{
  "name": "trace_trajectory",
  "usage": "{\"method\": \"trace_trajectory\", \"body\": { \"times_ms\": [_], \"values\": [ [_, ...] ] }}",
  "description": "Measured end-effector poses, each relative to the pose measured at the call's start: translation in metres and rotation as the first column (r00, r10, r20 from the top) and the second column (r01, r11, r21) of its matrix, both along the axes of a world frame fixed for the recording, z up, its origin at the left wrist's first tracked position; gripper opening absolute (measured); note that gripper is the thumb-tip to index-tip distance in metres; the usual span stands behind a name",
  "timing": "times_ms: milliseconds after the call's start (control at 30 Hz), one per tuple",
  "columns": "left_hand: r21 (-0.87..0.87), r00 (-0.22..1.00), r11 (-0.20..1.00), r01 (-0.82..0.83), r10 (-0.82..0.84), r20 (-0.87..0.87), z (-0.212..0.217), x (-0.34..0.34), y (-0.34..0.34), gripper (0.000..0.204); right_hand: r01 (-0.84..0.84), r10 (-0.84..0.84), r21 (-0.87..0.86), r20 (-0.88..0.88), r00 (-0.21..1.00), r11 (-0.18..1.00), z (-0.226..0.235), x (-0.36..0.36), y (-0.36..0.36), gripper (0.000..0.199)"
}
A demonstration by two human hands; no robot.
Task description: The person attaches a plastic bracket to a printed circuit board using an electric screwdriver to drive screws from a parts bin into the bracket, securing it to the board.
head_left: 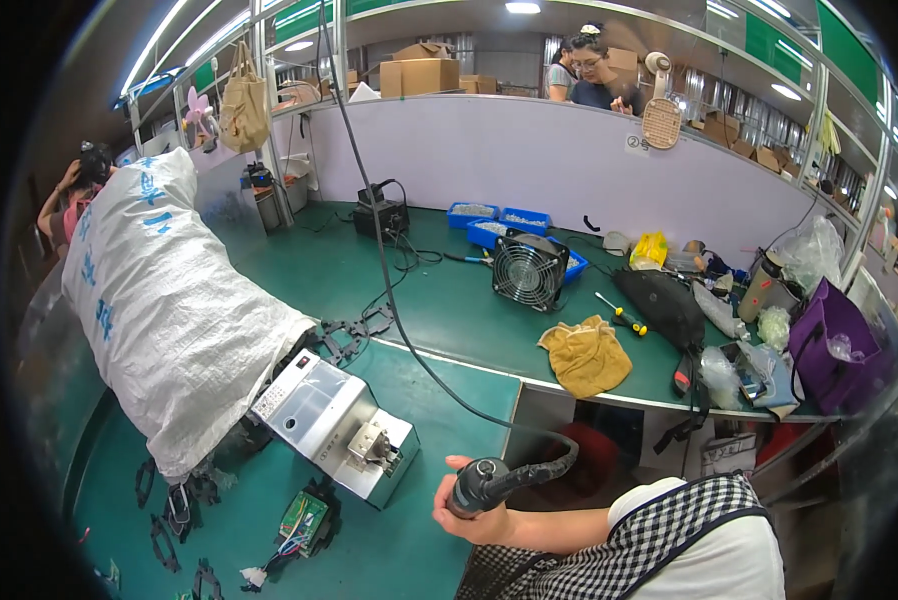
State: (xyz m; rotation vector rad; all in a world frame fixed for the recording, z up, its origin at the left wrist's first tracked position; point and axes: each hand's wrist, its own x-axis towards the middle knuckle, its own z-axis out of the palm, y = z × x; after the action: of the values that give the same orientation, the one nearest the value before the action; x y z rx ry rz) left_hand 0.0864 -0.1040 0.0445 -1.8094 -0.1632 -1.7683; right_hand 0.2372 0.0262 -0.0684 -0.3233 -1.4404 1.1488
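My right hand (472,512) is wrapped around a black electric screwdriver (481,484), holding it just off the near edge of the green bench (409,540). Its thick black cable (389,290) runs up and away overhead. My forearm wears a black-and-white checked sleeve (649,535). To the left of the hand stands a silver metal box fixture (331,425). In front of the fixture a green circuit board (304,520) with coloured wires sits in a black frame. My left hand is out of view.
A big white woven sack (169,300) lies across the left of the bench, with black plastic frames (174,510) spilling under it. Farther off are a small fan (529,270), yellow gloves (584,355), blue parts bins (499,222), bags (839,350), and people behind the partition (589,75).
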Motion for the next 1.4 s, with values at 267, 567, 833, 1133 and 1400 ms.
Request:
{"method": "trace_trajectory", "body": {
  "times_ms": [267, 567, 833, 1133, 1400],
  "values": [
    [-0.012, 0.999, 0.999, -0.037, 0.037, 0.033, 0.001, 0.001, 0.0, 0.05, 0.036, -0.037, 0.036, 0.026, 0.999, 0.999, -0.003, -0.001, 0.002, 0.07],
    [-0.048, 0.991, 0.991, -0.127, 0.129, 0.042, 0.004, -0.002, -0.012, 0.05, 0.04, -0.047, 0.099, 0.072, 0.996, 0.994, -0.001, 0.002, 0.005, 0.071],
    [-0.086, 0.972, 0.97, -0.229, 0.232, 0.027, 0.01, -0.004, -0.027, 0.049, 0.036, -0.04, 0.074, 0.062, 0.997, 0.997, -0.003, 0.002, 0.005, 0.071],
    [-0.095, 0.948, 0.946, -0.31, 0.315, 0.049, 0.013, -0.002, -0.035, 0.049, 0.038, -0.046, 0.103, 0.078, 0.996, 0.994, 0.003, 0.001, 0.005, 0.07],
    [-0.111, 0.931, 0.932, -0.345, 0.355, 0.082, 0.013, 0.001, -0.036, 0.049, 0.031, -0.039, 0.113, 0.067, 0.997, 0.993, -0.001, 0.003, 0.005, 0.071]
  ]
}}
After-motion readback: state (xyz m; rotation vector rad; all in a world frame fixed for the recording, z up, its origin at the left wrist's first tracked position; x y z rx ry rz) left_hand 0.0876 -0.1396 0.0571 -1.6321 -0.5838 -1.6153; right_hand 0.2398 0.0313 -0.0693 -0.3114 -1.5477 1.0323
